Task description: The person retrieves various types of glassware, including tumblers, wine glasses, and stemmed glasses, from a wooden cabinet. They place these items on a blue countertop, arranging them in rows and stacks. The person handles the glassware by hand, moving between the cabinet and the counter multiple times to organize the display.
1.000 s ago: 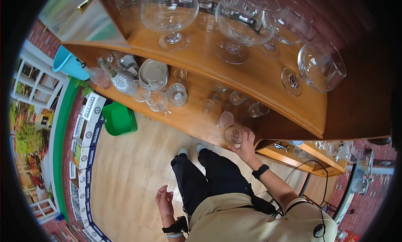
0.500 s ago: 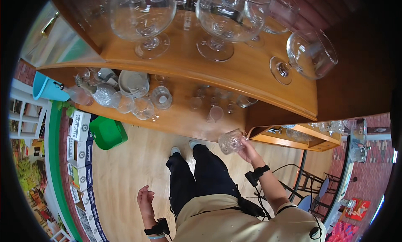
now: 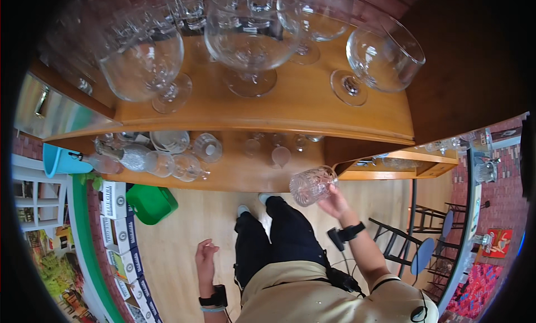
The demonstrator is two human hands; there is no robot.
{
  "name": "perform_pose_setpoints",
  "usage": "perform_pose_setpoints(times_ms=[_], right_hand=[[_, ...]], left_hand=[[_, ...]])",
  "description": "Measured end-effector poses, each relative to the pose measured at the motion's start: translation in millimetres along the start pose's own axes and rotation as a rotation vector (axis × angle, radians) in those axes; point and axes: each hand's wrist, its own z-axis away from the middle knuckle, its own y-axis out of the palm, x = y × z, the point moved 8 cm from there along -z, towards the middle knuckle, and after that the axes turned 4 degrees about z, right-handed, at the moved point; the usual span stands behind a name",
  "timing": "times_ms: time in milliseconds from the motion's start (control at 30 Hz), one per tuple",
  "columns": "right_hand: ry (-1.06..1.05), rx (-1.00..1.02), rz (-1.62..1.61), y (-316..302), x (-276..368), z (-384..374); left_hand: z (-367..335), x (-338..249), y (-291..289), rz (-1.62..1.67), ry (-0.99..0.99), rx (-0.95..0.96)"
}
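Note:
A clear, cut-pattern glass tumbler [image 3: 308,188] is tilted in my right hand [image 3: 335,204], which grips it from the right side. The tumbler is just in front of the cabinet's lower shelf edge. My left hand [image 3: 205,256] hangs apart from everything to the left of my legs, with loosely bent fingers and nothing in them. Close by on the lower shelf is a small pinkish glass [image 3: 281,156]. Large stemmed goblets stand on the upper shelf, one of them [image 3: 251,43] in the middle and a tilted-looking one [image 3: 382,57] at the right.
The wooden upper shelf [image 3: 268,113] overhangs the lower one. A silvery bottle [image 3: 133,155] and several glasses crowd the lower shelf's left part. A green bin [image 3: 149,204], stacked boxes [image 3: 115,200] and a light-blue bucket [image 3: 64,160] are at the left. Stools [image 3: 421,256] stand at the right.
The view has shifted, so the upper shelf's goblets appear farther left. The tumbler is still in my right hand and shows at a slightly different tilt. My left hand remains without anything.

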Motion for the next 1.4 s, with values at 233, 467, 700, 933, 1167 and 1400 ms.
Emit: perform_pose_setpoints(times_ms=[233, 467, 700, 933, 1167, 1400], right_hand=[[-0.351, -0.445, 1.256, -38.0, 33.5, -30.5], [-0.394, -0.588, 1.618, -41.5, 9.6, -59.5], [-0.527, -0.698, 1.625, -56.2, 3.8, -62.3], [-0.715, -0.481, 1.637, 28.0, -32.0, -9.9], [-0.506, 0.434, 1.461, 133.8, -102.3, -94.9], [-0.460, -0.001, 1.436, 131.6, -123.5, -246.8]], left_hand=[[-2.3, 5.1, 28.2, -0.233, -0.023, 0.096], [3.4, -1.4, 26.3, -0.436, -0.111, 0.145], [4.4, -0.6, -0.8, -0.433, -0.074, 0.063], [8.9, 16.7, -25.5, -0.383, -0.152, -0.018], [13.1, 18.1, -49.6, -0.322, -0.162, -0.061], [43.9, 54.0, -113.5, -0.218, -0.115, -0.240]])
